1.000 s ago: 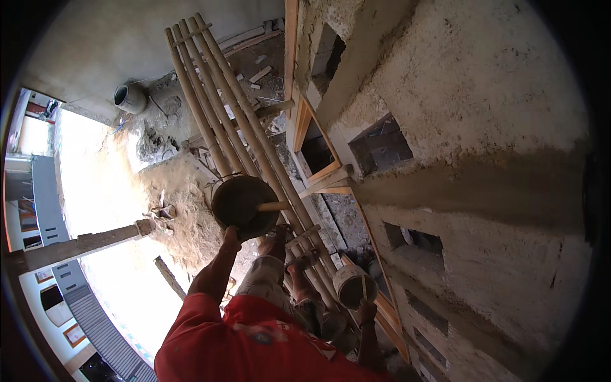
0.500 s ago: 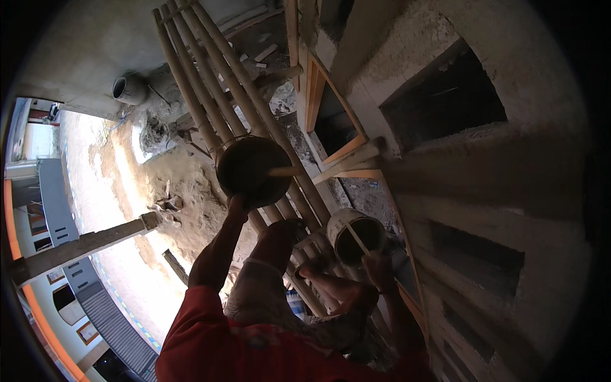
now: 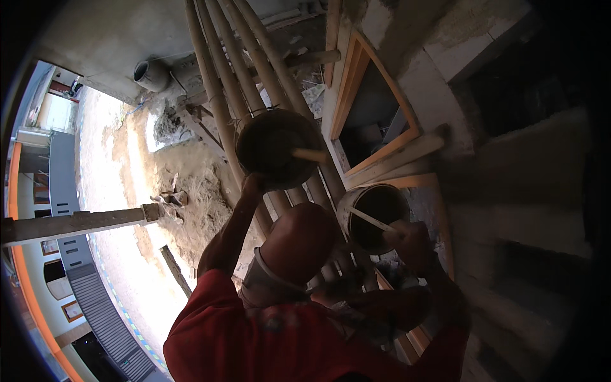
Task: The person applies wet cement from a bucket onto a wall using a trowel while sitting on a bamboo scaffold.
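My left hand (image 3: 253, 184) is closed on the near rim of a large dark bucket (image 3: 270, 140), which rests over the bamboo poles (image 3: 219, 70) with a wooden stick (image 3: 309, 155) jutting from it toward the right. My right hand (image 3: 410, 239) grips a pale bar (image 3: 368, 216) that crosses the mouth of a second bucket (image 3: 366, 232), held to the right and a little lower. The insides of both buckets are dark and hard to make out. My bent knee (image 3: 299, 235) is raised between the two buckets, over the poles.
A rough block wall (image 3: 522, 210) with dark openings rises at the right, beside an orange timber frame (image 3: 388, 99). A beam (image 3: 83, 223) crosses the bright drop at the left, above sandy ground (image 3: 197, 204). A pot (image 3: 149, 75) lies by the far wall.
My knee has come up toward the camera. The right bucket has risen, moving up and rightward in view with my right hand. My left hand stays on its bucket, and the view has darkened.
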A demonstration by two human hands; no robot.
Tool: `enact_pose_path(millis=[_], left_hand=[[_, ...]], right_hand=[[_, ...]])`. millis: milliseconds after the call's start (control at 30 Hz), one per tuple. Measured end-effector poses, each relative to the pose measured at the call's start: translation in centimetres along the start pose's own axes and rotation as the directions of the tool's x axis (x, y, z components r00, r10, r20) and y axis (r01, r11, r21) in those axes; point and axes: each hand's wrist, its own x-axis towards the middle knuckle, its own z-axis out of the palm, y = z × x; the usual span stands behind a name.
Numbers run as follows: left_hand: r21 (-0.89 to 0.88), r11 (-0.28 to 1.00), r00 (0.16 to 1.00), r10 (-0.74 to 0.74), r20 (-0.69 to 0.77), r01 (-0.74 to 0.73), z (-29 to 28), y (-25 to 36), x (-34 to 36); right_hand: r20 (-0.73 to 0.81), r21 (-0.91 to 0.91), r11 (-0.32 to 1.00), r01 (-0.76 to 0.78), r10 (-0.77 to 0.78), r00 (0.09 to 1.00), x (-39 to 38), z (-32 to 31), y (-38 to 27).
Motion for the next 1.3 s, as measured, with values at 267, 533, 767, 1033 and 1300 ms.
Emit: enact_pose_path(millis=[267,533,767,1033,1300], left_hand=[[0.023,0.998,0.986,0.050,0.158,-0.054,-1.3,0.5,-0.1],[0.012,0.998,0.981,-0.069,0.180,0.068,-1.3,0.4,-0.3],[0.419,0.801,0.831,0.531,-0.166,-0.428,1.0,-0.2,-7.7],[0.458,0.741,0.864,0.346,0.367,-0.491,6.1,1.7,-11.3],[0.126,-0.095,0.053,0.552,0.832,-0.987,14.7,5.1,-11.6]], right_hand=[[0.002,-0.103,0.964,0.244,-0.246,0.969,3.4,2.6,1.5],[-0.001,-0.193,0.933,0.303,-0.309,0.951,4.2,1.5,-0.9],[-0.049,-0.188,0.945,0.266,-0.280,0.959,4.0,-0.1,-3.2],[-0.213,-0.173,0.941,0.290,-0.323,0.922,4.1,-3.7,-9.3],[-0.161,-0.388,0.818,0.426,-0.515,0.842,5.9,-7.5,-13.4]])
